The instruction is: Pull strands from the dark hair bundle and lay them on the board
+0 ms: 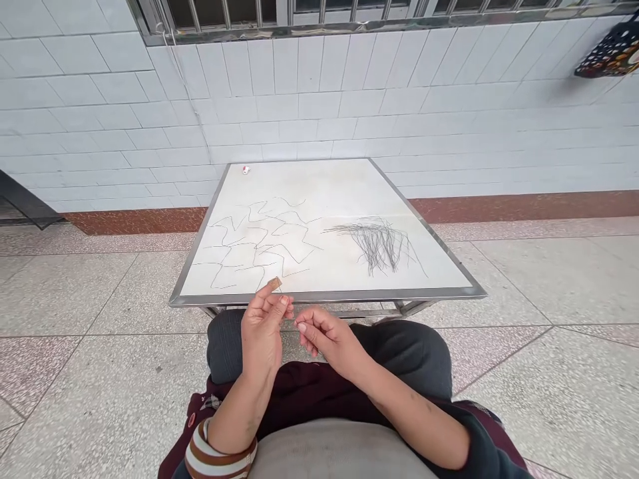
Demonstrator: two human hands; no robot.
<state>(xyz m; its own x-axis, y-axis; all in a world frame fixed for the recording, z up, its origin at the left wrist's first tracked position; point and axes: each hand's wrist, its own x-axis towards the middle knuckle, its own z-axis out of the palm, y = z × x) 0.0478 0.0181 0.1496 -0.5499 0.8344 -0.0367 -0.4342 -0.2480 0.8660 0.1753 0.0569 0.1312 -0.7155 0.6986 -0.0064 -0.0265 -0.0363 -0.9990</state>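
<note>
Over the near edge of the white table (329,189), my left hand (264,326) is closed in a pinch. A thin dark wire (279,287) shows at its fingertips, with a tan wrap around one finger. Just to the right, my right hand (332,339) is also pinched, its fingertips close to the left ones. Whatever lies between the right fingertips is too fine to make out. Several bent thin wires (257,245) lie spread across the table's left half. A loose heap of mostly straight dark wires (377,243) lies on the right half.
A small red and white object (245,170) sits at the table's far left corner. Behind the table stands a white tiled wall (319,106) with a barred window (299,13). A patterned bag (609,53) hangs at upper right. My knees (407,352) are close to the table's front edge.
</note>
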